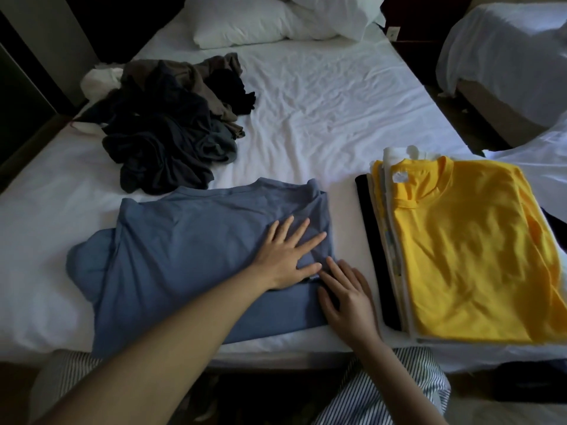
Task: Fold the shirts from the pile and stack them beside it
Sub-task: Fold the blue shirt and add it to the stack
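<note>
Pressing the blue shirt's (190,256) folded right edge, both hands lie flat.

Blue T-shirt (196,246): matt soft knit cloth, lightly creased. Yellow T-shirt (466,240): matt cotton-like cloth (smooth, ribbed collar). Bed sheet (331,102): white woven cloth, wrinkled. Shirt pile (171,124): dark matt cloth, crumpled. Pillow (276,19): white cloth.

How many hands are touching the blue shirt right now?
2. The left hand lies flat on the folded right side of the blue shirt; the right hand rests at its right edge.
</note>
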{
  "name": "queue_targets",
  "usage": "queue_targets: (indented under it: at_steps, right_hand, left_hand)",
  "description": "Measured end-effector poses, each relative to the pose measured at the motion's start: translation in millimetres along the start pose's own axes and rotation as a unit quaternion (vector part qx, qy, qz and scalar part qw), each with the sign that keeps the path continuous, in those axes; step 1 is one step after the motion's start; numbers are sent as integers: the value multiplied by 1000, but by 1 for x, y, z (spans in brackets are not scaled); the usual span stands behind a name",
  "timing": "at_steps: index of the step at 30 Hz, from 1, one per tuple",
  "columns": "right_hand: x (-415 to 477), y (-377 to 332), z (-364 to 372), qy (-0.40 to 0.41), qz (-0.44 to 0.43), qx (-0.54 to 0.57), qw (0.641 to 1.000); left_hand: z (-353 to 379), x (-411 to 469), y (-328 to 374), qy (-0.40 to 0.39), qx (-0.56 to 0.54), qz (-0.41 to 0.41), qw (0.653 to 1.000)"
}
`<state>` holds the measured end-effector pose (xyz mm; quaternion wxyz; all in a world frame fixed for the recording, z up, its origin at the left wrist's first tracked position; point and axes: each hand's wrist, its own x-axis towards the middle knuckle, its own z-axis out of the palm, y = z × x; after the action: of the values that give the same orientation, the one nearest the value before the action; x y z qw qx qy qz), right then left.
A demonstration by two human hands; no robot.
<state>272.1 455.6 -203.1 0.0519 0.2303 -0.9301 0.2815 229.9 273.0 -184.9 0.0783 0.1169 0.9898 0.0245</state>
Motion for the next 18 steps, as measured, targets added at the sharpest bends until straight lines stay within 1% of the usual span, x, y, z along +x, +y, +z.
queue_targets:
  at_steps: [3,5,7,9,11,12,14,15,16,17,18]
  right_hand:
    - [-3,6,-8,-34,-2,38,999]
    - [-6,3,-14,-56,-3,41,998]
    - [-2,-6,-18,-63,13,3,998]
    - [4,-21,-20,-39,21,-72,996]
    - [10,-38,-17,-19,14,-111,994]
    - [12,-48,-13,-21,5,-116,993]
    - [13,-66,-1,-38,-18,-110,993]
    - [13,-76,7,-47,-34,-110,992]
    - [14,-87,14,-58,-53,-112,991]
    - [15,-99,22,-68,-71,-110,989]
    - [18,-112,29,-79,-84,-105,988]
  left_hand:
    - [0,-16,2,-26,-6,-6,1000]
    - [0,-26,-2,-32,-14,-21,999]
    - [1,-37,-3,-21,-18,-54,998]
    - [4,-50,-3,-20,-13,-72,997]
    - [5,-63,-10,-9,2,-64,998]
    - [3,-71,-18,-5,-4,-55,998]
    - [3,-90,-39,7,-43,-37,998]
    - [2,-103,-52,31,-85,-36,995]
    - [1,-117,-66,74,-145,-51,985]
    - [2,-130,-82,131,-201,-81,967]
    - [3,-144,-102,188,-236,-126,945]
